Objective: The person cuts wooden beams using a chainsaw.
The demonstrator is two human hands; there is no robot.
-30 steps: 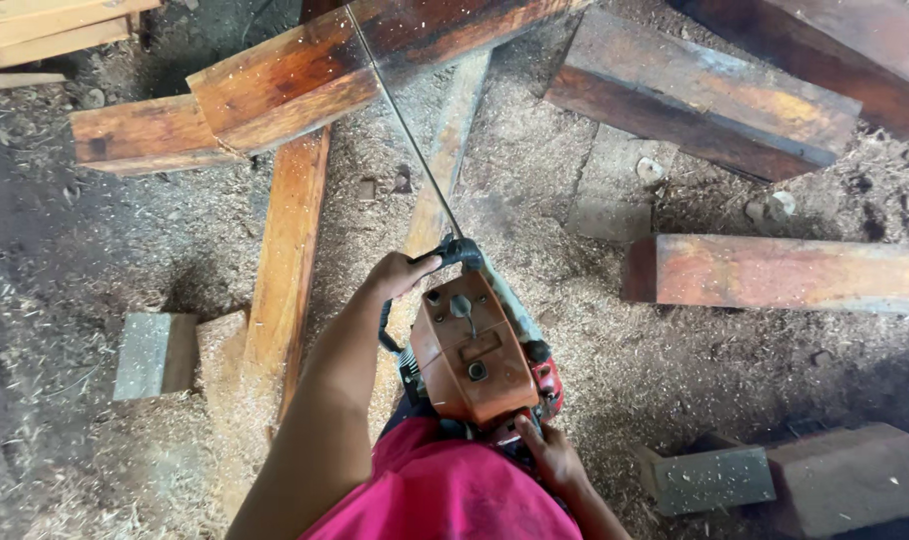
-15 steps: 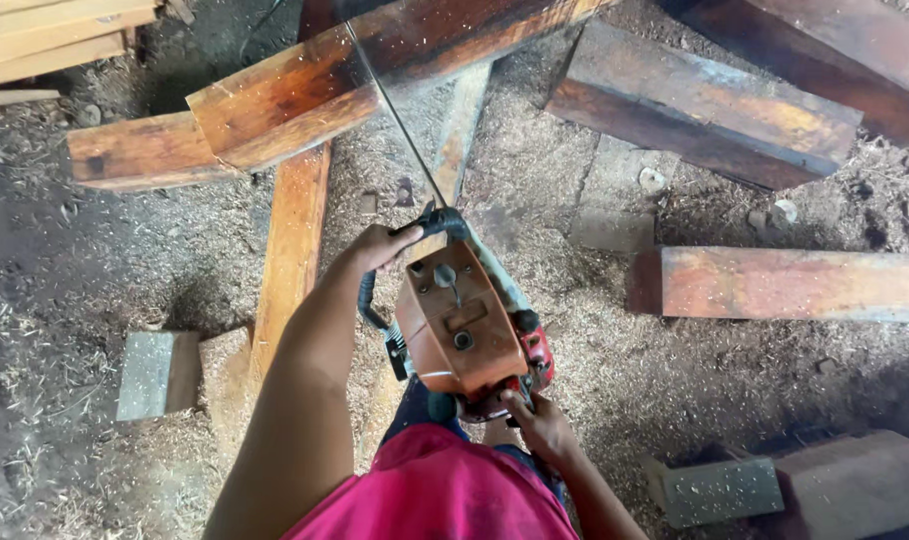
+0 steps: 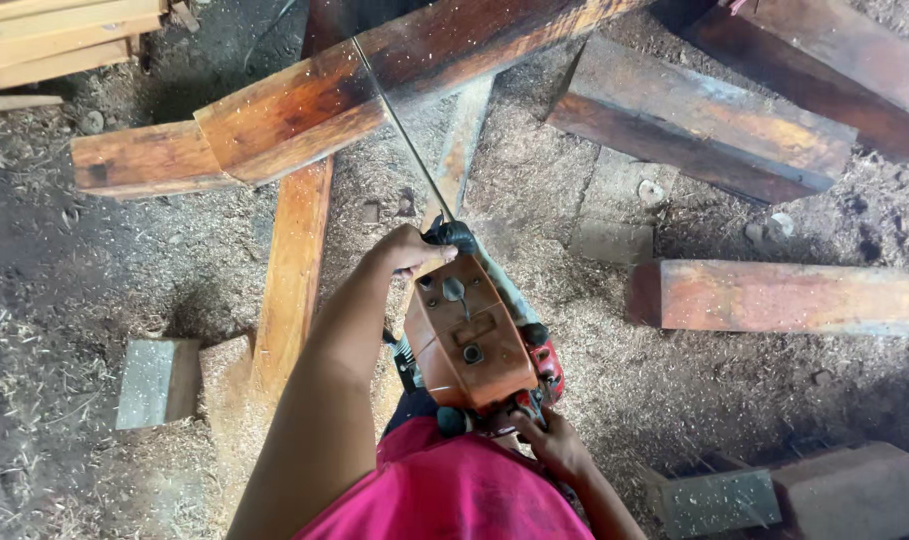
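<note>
**A:** so what are the hands on?

**B:** left hand [image 3: 407,250] fingers are curled tight round the front handle [image 3: 453,235] of the orange chainsaw [image 3: 472,340]; right hand [image 3: 547,445] is wrapped on the rear grip (mostly hidden).

**A:** and the saw?

**B:** centre, with its bar [image 3: 400,125] reaching far into the reddish beam [image 3: 305,105], sawdust floor [image 3: 675,390] all around.
</note>
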